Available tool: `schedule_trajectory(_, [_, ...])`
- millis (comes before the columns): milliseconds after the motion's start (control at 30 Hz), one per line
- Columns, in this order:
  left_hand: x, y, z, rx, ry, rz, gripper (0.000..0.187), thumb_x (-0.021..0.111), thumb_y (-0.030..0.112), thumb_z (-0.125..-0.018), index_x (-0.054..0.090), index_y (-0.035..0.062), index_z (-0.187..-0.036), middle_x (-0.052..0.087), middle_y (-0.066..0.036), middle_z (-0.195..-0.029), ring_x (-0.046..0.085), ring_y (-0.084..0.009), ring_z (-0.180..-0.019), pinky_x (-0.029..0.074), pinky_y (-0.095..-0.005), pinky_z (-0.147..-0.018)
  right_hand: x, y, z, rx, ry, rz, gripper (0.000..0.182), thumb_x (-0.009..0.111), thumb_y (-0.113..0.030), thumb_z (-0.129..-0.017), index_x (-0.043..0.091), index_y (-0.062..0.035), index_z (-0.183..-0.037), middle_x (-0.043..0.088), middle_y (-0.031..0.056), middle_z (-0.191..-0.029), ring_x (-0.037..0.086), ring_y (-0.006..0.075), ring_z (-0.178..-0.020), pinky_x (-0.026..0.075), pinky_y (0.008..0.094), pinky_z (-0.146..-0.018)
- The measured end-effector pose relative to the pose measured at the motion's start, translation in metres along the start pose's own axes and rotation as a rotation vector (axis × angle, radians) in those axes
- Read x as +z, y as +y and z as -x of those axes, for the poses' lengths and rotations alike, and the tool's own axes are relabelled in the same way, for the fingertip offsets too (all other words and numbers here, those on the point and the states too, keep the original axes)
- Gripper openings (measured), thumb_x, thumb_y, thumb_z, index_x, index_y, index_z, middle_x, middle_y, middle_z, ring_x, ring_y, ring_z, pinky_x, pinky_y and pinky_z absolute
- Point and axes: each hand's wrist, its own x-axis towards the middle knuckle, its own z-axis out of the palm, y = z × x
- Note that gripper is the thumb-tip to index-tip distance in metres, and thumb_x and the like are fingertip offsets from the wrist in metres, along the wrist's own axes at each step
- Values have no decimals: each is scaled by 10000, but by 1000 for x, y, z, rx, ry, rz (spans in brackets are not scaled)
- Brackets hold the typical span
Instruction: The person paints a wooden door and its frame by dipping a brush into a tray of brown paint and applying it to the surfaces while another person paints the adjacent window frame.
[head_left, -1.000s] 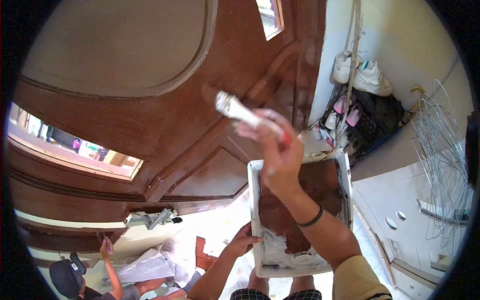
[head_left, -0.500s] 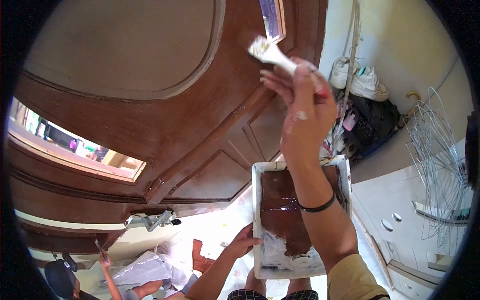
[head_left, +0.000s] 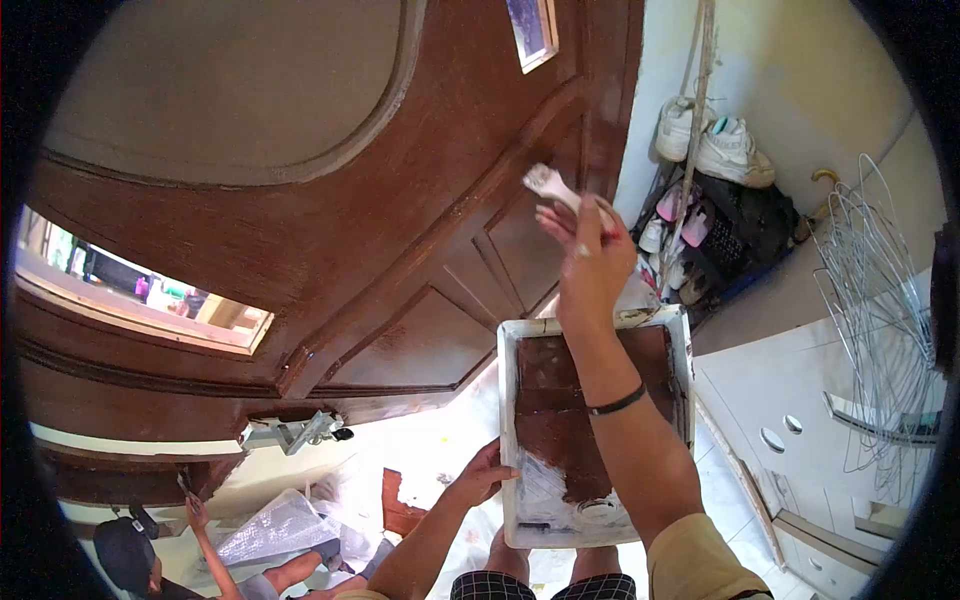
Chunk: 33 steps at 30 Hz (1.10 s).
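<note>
My right hand [head_left: 592, 262] is closed on a paint brush [head_left: 556, 187] with a whitish handle, held in front of the brown door's lower panels. The large door [head_left: 330, 240] has a glossy reddish-brown surface. Below my right forearm is a white tray [head_left: 508, 430] holding brown paint, with pale smears at its near end. My left hand [head_left: 482, 476] grips the tray's left edge, its thumb over the rim.
A co-worker in a dark cap [head_left: 126, 556] is at the lower left, one hand raised, near plastic sheeting [head_left: 275, 530]. White shoes [head_left: 735, 150] sit on a rack at the right, beside hanging wire [head_left: 880, 300]. A metal door closer [head_left: 295, 431] juts from the door.
My right hand has moved down with the brush, away from the door's small upper window. The view has shifted slightly; my left hand still holds the tray.
</note>
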Motion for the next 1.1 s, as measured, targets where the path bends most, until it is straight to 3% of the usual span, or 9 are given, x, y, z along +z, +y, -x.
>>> schedule_trajectory(167, [3, 1, 5, 24, 3, 29, 682, 659, -37, -790, 369, 20, -1405, 567, -97, -1250, 554, -205, -1154, 435, -356, -1032, 68, -54, -16, -279, -155, 18, 275, 532, -157, -970, 564, 109, -1030, 655, 182, -861, 692, 241, -734, 591, 310, -692])
schedule_trajectory(267, [7, 9, 4, 31, -10, 30, 680, 666, -28, -791, 371, 13, -1402, 564, -99, -1256, 552, -207, -1159, 431, -356, -1037, 92, -97, -21, -231, -323, -233, 292, 524, -141, -962, 524, 122, -1089, 647, 241, -983, 690, 315, -857, 596, 350, -777])
schedule_trajectory(433, [12, 14, 1, 48, -49, 28, 679, 674, -20, -788, 374, 6, -1397, 561, -100, -1258, 549, -211, -1164, 426, -357, -1041, 84, -80, -30, -73, -327, -429, 305, 534, -172, -964, 518, 113, -1070, 630, 266, -983, 683, 313, -889, 592, 374, -798])
schedule_trajectory(667, [6, 6, 2, 12, 2, 15, 685, 664, -37, -781, 378, 20, -1400, 566, -94, -1240, 555, -211, -1148, 431, -353, -1030, -14, -9, -20, 68, -118, -113, 306, 539, -176, -977, 528, 108, -1089, 640, 216, -1023, 681, 278, -896, 580, 361, -838])
schedule_trajectory(767, [1, -2, 4, -6, 16, 24, 692, 658, -46, -778, 377, 30, -1405, 568, -87, -1236, 559, -210, -1141, 439, -355, -1022, -14, -12, -28, -149, -103, -7, 326, 530, -169, -982, 517, 115, -1141, 640, 211, -1025, 676, 253, -897, 574, 344, -841])
schedule_trajectory(900, [6, 0, 10, -24, 37, 15, 694, 647, -55, -775, 377, 35, -1408, 569, -84, -1239, 560, -210, -1145, 444, -358, -1018, -2, -3, -24, -267, -228, 243, 304, 564, -134, -964, 569, 35, -1216, 653, 134, -1101, 658, 179, -955, 512, 289, -867])
schedule_trajectory(933, [7, -1, 11, -19, 33, 18, 693, 644, -57, -775, 377, 35, -1407, 569, -85, -1241, 560, -211, -1147, 445, -358, -1018, 1, -3, -10, -201, -248, 231, 287, 600, -78, -925, 605, -5, -1202, 656, 117, -1142, 644, 160, -987, 497, 285, -855])
schedule_trajectory(1000, [7, -4, 12, -9, 53, -8, 696, 648, -42, -768, 360, 12, -1399, 554, -115, -1251, 558, -240, -1152, 440, -382, -1027, -7, 16, 20, -323, -336, 298, 302, 619, -26, -891, 610, 1, -1191, 657, 149, -1146, 641, 178, -1000, 498, 290, -847])
schedule_trajectory(1100, [7, -4, 9, -3, 46, -2, 697, 645, -37, -766, 347, -5, -1395, 545, -135, -1259, 553, -256, -1160, 433, -394, -1036, -24, 17, 68, -253, -574, 333, 300, 606, -6, -888, 596, 12, -1187, 662, 168, -1117, 647, 215, -1012, 501, 312, -876])
